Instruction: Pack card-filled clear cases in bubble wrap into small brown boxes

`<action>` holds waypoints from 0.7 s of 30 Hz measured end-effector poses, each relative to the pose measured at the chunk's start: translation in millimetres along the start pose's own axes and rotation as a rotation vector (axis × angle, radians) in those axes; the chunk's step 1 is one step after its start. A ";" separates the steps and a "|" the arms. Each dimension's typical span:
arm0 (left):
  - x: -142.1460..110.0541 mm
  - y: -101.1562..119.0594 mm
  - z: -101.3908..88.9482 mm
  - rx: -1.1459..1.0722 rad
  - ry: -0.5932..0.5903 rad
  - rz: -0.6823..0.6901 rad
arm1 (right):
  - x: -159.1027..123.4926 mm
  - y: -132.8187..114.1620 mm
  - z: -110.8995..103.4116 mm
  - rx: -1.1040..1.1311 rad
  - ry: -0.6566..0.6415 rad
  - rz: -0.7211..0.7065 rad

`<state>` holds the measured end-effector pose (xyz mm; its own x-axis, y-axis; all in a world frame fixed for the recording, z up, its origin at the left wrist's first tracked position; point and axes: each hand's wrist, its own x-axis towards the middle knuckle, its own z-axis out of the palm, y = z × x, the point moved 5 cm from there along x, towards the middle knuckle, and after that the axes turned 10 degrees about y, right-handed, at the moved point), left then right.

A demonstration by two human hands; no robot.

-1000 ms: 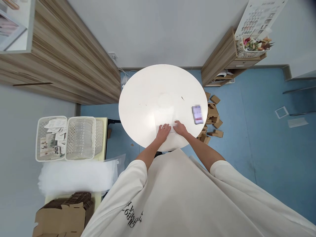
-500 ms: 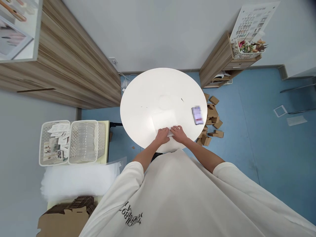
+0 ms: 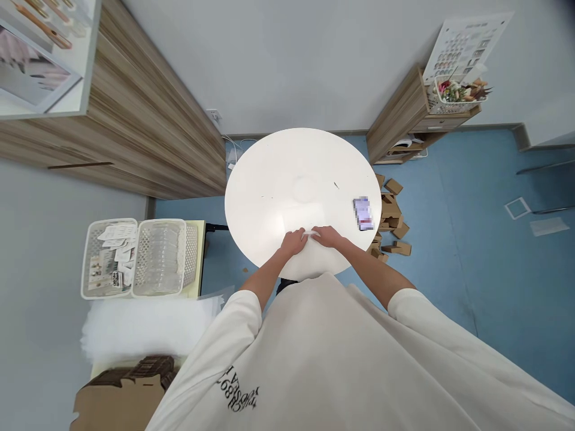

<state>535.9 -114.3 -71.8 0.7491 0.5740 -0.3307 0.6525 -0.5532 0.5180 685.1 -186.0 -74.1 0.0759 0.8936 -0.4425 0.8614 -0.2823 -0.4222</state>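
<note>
A thin white sheet (image 3: pixel 303 216), hard to make out against the white round table (image 3: pixel 265 161), lies near its front edge. My left hand (image 3: pixel 294 241) has its fingers closed on the left of the sheet's near end. On the right of that end my right hand (image 3: pixel 327 236) grips with curled fingers. Between the two hands shows a whitish raised strip that looks folded or rolled over; anything inside it is hidden. To the right lies a phone (image 3: pixel 363 213) with a blurred screen.
At left, a side table holds two white baskets (image 3: pixel 159 257), a stack of white translucent sheets (image 3: pixel 148 326) and flat brown cardboard (image 3: pixel 119 407). Small cardboard boxes (image 3: pixel 390 209) lie on the floor at right. A wooden cabinet (image 3: pixel 399 114) stands against the wall.
Both hands have moved a little away from my body over the table, along with the sheet's near end. Less of the sheet lies flat beyond them. The view has shifted slightly.
</note>
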 end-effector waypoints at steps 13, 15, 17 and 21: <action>36.5 -0.6 -2.1 0.266 0.146 0.128 | 17.2 18.8 -8.7 -0.004 0.325 0.110; 39.6 3.2 4.3 0.269 0.108 0.172 | 10.2 27.0 -5.0 0.035 0.377 0.236; 41.8 6.4 10.3 0.287 0.085 0.189 | 1.4 35.3 2.3 0.089 0.399 0.390; 39.9 9.3 17.2 0.313 0.105 0.165 | -16.1 43.0 20.2 0.175 0.408 0.589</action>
<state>573.8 -106.9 -93.8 0.8418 0.5117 -0.1717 0.5397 -0.7920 0.2856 710.7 -219.6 -101.1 0.7110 0.6261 -0.3202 0.5301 -0.7764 -0.3410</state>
